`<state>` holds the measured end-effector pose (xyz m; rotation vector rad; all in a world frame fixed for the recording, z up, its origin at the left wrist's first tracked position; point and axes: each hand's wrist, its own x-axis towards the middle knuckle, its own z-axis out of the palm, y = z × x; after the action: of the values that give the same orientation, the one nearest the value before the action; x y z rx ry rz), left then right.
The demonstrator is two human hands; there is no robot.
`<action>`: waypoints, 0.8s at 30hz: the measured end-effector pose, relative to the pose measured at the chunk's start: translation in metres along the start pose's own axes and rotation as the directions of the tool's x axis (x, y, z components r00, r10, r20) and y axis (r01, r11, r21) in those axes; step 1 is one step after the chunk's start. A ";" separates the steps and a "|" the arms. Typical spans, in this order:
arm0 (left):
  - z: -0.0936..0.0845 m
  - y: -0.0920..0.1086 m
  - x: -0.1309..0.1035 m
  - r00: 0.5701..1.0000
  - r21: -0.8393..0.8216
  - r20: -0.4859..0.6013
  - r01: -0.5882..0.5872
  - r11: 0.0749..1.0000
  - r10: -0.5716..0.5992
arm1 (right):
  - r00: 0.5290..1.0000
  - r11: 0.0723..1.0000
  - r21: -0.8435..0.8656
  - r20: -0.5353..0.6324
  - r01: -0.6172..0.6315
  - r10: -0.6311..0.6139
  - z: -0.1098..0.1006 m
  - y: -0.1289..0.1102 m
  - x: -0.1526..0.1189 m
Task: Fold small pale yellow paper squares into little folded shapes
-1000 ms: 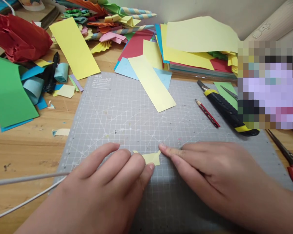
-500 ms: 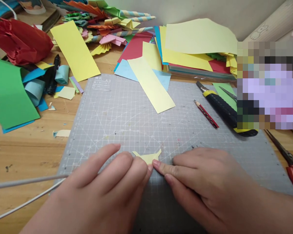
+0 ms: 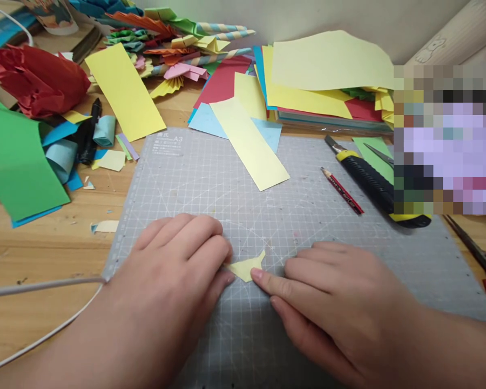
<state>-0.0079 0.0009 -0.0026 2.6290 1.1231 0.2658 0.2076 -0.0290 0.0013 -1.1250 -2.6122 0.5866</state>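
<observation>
A small cut piece of pale yellow paper (image 3: 245, 268) with a pointed tip lies on the grey cutting mat (image 3: 210, 194). My left hand (image 3: 178, 265) has its fingers curled and closed on the paper's left end, which they hide. From the other side my right hand (image 3: 332, 302) presses its index fingertip on the paper's right lower edge. Its thumb sits just below, and the other fingers are folded in. Beyond the hands, a pale yellow paper strip (image 3: 251, 146) rests on the mat. A short red pencil (image 3: 342, 192) lies to the right.
At right are a black-and-yellow utility knife (image 3: 380, 181) with its blade showing and red-handled scissors (image 3: 481, 259). Coloured paper sheets (image 3: 332, 65) are stacked behind. Green paper (image 3: 24, 162), a black marker (image 3: 91, 132) and crumpled red paper (image 3: 40, 81) sit left. A white cable (image 3: 44, 286) runs beside my left wrist.
My left hand has shifted left and forward, its raised index finger now curled in with the others at the paper's left end. My right fingertip has stayed on the paper.
</observation>
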 end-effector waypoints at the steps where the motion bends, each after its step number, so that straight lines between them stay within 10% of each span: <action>1: 0.001 0.000 0.000 1.000 -0.023 0.012 0.018 1.000 -0.018 | 1.000 1.000 -0.019 -0.009 0.008 -0.008 0.000 0.000 0.000; 24: 0.008 0.012 -0.011 0.990 -0.179 0.056 0.134 0.975 -0.126 | 0.987 0.974 -0.163 0.043 0.158 -0.153 0.006 0.000 -0.004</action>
<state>-0.0054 -0.0165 -0.0076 2.3798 1.1907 0.2683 0.2083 -0.0333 -0.0042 -0.9492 -2.7863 0.3614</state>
